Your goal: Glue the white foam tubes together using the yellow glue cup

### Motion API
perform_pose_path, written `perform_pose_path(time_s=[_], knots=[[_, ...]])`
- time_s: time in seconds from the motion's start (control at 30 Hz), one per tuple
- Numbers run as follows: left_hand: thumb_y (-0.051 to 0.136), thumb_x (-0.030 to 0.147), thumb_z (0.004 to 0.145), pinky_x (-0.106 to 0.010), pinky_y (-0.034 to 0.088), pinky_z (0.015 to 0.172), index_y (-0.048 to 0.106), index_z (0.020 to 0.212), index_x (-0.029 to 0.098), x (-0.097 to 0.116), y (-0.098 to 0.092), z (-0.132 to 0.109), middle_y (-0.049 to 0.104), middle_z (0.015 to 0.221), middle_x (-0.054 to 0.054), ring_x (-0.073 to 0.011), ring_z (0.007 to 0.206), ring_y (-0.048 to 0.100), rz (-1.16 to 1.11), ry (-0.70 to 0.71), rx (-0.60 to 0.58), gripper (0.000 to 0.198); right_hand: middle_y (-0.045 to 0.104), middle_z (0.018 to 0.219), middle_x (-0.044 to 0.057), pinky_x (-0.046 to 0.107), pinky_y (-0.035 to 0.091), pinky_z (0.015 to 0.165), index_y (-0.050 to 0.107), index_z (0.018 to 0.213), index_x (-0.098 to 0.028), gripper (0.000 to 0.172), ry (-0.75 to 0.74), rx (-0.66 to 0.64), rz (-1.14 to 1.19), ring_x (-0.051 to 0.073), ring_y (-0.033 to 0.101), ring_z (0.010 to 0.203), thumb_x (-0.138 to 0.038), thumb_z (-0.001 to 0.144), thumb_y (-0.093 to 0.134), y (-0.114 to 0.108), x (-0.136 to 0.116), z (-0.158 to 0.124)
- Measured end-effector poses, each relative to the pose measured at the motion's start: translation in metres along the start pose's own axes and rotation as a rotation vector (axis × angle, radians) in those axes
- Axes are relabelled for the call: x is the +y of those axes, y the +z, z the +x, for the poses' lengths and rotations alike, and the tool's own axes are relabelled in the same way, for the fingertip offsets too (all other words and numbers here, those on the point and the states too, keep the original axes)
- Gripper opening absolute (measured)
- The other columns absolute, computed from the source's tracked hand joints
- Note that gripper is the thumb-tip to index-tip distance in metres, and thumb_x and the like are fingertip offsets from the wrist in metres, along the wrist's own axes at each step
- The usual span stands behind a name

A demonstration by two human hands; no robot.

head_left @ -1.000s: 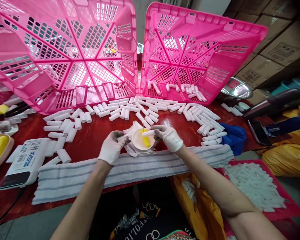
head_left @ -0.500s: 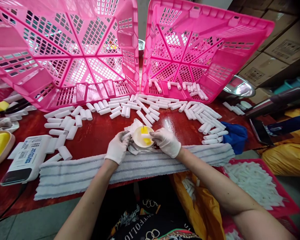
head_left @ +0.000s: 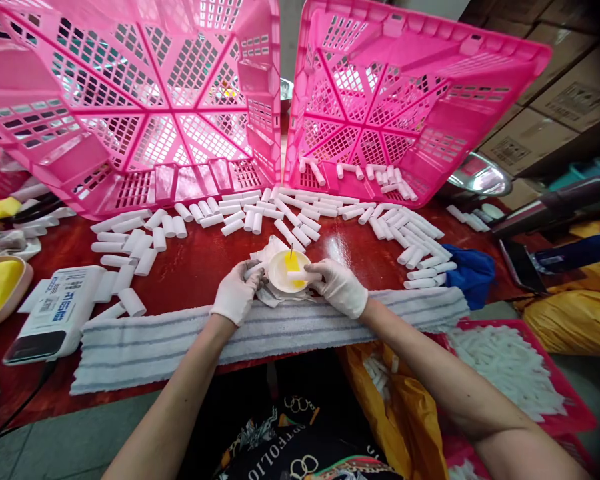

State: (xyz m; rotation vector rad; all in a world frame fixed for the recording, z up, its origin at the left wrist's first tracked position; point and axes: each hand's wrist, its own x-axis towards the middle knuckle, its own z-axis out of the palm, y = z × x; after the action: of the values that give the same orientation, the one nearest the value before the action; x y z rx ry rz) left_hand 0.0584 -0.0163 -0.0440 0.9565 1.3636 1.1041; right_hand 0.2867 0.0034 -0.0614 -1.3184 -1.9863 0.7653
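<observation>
In a white glove, my right hand (head_left: 337, 285) pinches a short white tube (head_left: 300, 275) by its right end, holding it over a small white bowl (head_left: 276, 280). A yellow sponge (head_left: 292, 261) with a thin dark pin sticking up sits in the bowl. My left hand (head_left: 236, 292), also gloved, is closed at the bowl's left side. A second white tube (head_left: 254, 270) shows between its fingers, partly hidden by them. Crumpled white tissue (head_left: 270, 248) lies under and behind the bowl. Both wrists rest near a striped towel (head_left: 180, 350) along the table's front edge.
Many white tubes (head_left: 410, 230) lie in an arc across the red table (head_left: 200, 263). Two tilted pink baskets (head_left: 173, 112) stand behind. A white device (head_left: 60, 313) and a dish with yellow sponge (head_left: 0, 287) are left; a blue cloth (head_left: 467, 275) is right.
My right hand and its tube have shifted slightly right over the bowl. My left hand stays almost in place, still closed. The view has moved a little.
</observation>
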Motion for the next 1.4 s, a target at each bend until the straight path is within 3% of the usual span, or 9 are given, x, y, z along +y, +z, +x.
perform_pose_path(time_s=[0.07, 0.2, 0.37, 0.5, 0.67, 0.9, 1.13, 1.27, 1.4], knots=[[0.061, 0.039, 0.073, -0.025, 0.05, 0.066, 0.052, 0.105, 0.014, 0.0, 0.0, 0.0, 0.064, 0.083, -0.005, -0.014, 0.072, 0.063, -0.002, 0.003, 0.004, 0.042, 0.063, 0.082, 0.004, 0.027, 0.045, 0.067, 0.065, 0.104, -0.023, 0.028, -0.048, -0.003, -0.041, 0.014, 0.057, 0.071, -0.032, 0.079, 0.058, -0.001, -0.002, 0.0], [0.063, 0.04, 0.071, -0.026, 0.05, 0.066, 0.053, 0.104, 0.014, -0.001, 0.0, 0.001, 0.064, 0.084, -0.006, -0.0144, 0.071, 0.063, 0.008, 0.005, 0.002, 0.043, 0.06, 0.072, 0.003, 0.025, 0.041, 0.062, 0.07, 0.082, -0.02, 0.018, -0.07, -0.004, -0.139, 0.013, 0.053, 0.065, -0.033, 0.076, 0.06, 0.0, -0.012, 0.0], [0.066, 0.04, 0.067, -0.029, 0.05, 0.071, 0.054, 0.104, 0.014, -0.003, -0.004, 0.001, 0.064, 0.091, -0.007, -0.0171, 0.078, 0.062, 0.084, 0.043, 0.01, 0.046, 0.057, 0.069, 0.0, 0.022, 0.041, 0.053, 0.061, 0.068, -0.016, 0.026, 0.137, 0.002, 0.226, 0.01, 0.053, 0.059, -0.042, 0.068, 0.066, 0.0, -0.031, -0.01], [0.067, 0.038, 0.066, -0.029, 0.048, 0.077, 0.055, 0.099, 0.014, 0.006, 0.001, -0.012, 0.063, 0.098, -0.008, -0.0172, 0.085, 0.06, 0.147, 0.128, 0.102, 0.043, 0.062, 0.084, 0.004, 0.023, 0.046, 0.06, 0.062, 0.085, -0.016, 0.033, 0.215, 0.112, 0.416, 0.011, 0.058, 0.069, -0.043, 0.067, 0.067, -0.012, -0.046, -0.022], [0.069, 0.041, 0.064, -0.027, 0.049, 0.065, 0.056, 0.099, 0.013, 0.027, 0.017, -0.042, 0.064, 0.092, -0.006, -0.0132, 0.069, 0.059, 0.032, 0.047, -0.139, 0.047, 0.053, 0.053, -0.003, 0.019, 0.029, 0.034, 0.059, 0.092, -0.015, 0.044, 0.428, 0.088, 0.587, 0.006, 0.04, 0.037, -0.055, 0.074, 0.055, -0.022, -0.057, -0.022], [0.063, 0.043, 0.071, -0.026, 0.048, 0.06, 0.055, 0.105, 0.011, 0.032, 0.019, -0.057, 0.063, 0.077, -0.004, -0.012, 0.061, 0.058, 0.037, 0.022, -0.243, 0.047, 0.049, 0.046, -0.004, 0.019, 0.029, 0.036, 0.058, 0.076, -0.016, 0.04, 0.418, 0.058, 0.361, 0.006, 0.039, 0.036, -0.055, 0.078, 0.051, -0.029, -0.066, -0.017], [0.056, 0.051, 0.073, -0.021, 0.038, 0.044, 0.058, 0.09, 0.012, 0.037, 0.023, -0.061, 0.052, 0.056, 0.002, -0.0088, 0.045, 0.046, 0.061, -0.016, -0.245, 0.042, 0.065, 0.079, 0.004, 0.022, 0.044, 0.06, 0.061, 0.086, -0.019, 0.032, 0.121, 0.086, 0.126, 0.013, 0.059, 0.068, -0.048, 0.082, 0.049, -0.024, -0.07, -0.029], [0.042, 0.056, 0.079, -0.024, 0.029, 0.04, 0.056, 0.061, 0.016, 0.032, 0.026, -0.058, 0.045, 0.043, 0.001, -0.0102, 0.037, 0.039, 0.263, -0.009, -0.163, 0.046, 0.059, 0.068, 0.005, 0.026, 0.036, 0.058, 0.061, 0.072, -0.018, 0.039, -0.192, 0.047, -0.357, 0.014, 0.052, 0.064, -0.049, 0.085, 0.042, -0.029, -0.067, -0.034], [0.035, 0.052, 0.082, -0.027, 0.033, 0.045, 0.053, 0.049, 0.018, 0.029, 0.041, -0.06, 0.052, 0.045, -0.004, -0.0147, 0.042, 0.047, 0.49, 0.027, -0.069, 0.051, 0.051, 0.054, 0.006, 0.028, 0.028, 0.055, 0.056, 0.057, -0.017, 0.042, -0.4, 0.235, -0.717, 0.014, 0.044, 0.058, -0.04, 0.087, 0.038, -0.035, -0.064, -0.035]])
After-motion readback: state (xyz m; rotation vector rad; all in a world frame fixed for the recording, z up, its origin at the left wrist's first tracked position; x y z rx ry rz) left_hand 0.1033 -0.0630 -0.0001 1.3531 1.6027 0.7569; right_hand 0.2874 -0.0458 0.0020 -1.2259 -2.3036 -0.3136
